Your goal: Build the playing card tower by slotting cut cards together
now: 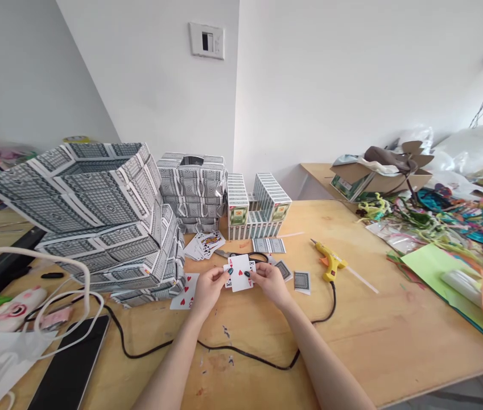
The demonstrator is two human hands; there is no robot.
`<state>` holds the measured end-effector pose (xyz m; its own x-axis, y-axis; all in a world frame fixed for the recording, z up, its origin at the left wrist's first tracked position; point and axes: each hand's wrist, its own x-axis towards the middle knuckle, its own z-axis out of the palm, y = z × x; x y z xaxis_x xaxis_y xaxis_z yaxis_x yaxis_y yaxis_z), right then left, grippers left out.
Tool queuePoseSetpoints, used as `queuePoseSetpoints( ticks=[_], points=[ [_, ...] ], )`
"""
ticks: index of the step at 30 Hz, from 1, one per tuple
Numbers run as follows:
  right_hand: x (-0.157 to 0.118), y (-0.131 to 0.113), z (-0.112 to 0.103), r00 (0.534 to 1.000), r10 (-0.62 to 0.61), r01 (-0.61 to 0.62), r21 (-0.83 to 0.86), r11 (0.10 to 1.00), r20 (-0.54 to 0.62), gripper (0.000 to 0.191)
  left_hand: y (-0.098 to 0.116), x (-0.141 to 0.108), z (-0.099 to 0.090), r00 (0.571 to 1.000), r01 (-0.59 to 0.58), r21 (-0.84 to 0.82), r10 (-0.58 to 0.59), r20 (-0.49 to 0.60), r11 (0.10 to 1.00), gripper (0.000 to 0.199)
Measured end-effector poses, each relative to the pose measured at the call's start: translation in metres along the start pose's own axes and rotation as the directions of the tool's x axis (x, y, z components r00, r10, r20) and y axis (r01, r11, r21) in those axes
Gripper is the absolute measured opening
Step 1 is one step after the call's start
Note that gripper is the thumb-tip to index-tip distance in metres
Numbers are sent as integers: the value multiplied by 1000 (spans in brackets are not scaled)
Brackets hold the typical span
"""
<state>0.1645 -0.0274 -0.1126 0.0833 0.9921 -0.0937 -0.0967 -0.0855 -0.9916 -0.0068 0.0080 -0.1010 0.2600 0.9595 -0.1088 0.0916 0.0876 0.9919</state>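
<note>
Both hands hold overlapping playing cards (pixel 240 273) above the wooden table (pixel 364 341); an ace of hearts lies on top, and king corners show at both sides. My left hand (pixel 210 287) pinches the left edge, my right hand (pixel 272 283) the right edge. Behind them lie black-handled scissors (pixel 221 253), partly hidden. Loose cards (pixel 202 246) are spread to the upper left, and a card with red hearts (pixel 185 293) lies beside my left hand. Face-down cards (pixel 302 281) rest right of my right hand. A yellow glue gun (pixel 330 263) lies further right.
Tall structures of folded cards (pixel 108 210) stand at the left, with card boxes (pixel 258 210) stacked behind. A black cable (pixel 250 356) crosses the front. A phone (pixel 70 364) lies lower left. Craft materials (pixel 450 210) and green paper (pixel 441 279) cover the right side.
</note>
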Motion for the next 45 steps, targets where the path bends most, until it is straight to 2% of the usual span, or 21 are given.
queuePoseSetpoints(
  ticks=[7, 23, 28, 34, 39, 45],
  points=[
    [0, 1, -1, 1000, 14, -14, -18, 1000, -1, 24, 1, 0, 0, 1000, 6, 9, -6, -1, 1000, 25],
    [-1, -1, 1, 1000, 22, -22, -25, 999, -19, 33, 1, 1, 0, 1000, 6, 9, -6, -5, 1000, 23],
    [-1, -3, 2, 997, 27, -30, -35, 999, -77, 35, 1, 1, -1, 997, 59, -109, -53, 62, 992, 29],
    [-4, -7, 2, 995, 11, -11, -4, 1000, -99, 29, -1, 1, -7, 982, 93, -217, -53, 183, 972, 32],
    [-5, -11, 3, 991, 5, -4, 12, 1000, -131, 29, -1, 1, -9, 969, 138, -276, -73, 234, 951, 34],
    [-6, -12, 5, 985, -19, 19, 1, 1000, -172, 30, 3, -1, -2, 964, 169, -272, -102, 244, 947, 39]
  ],
)
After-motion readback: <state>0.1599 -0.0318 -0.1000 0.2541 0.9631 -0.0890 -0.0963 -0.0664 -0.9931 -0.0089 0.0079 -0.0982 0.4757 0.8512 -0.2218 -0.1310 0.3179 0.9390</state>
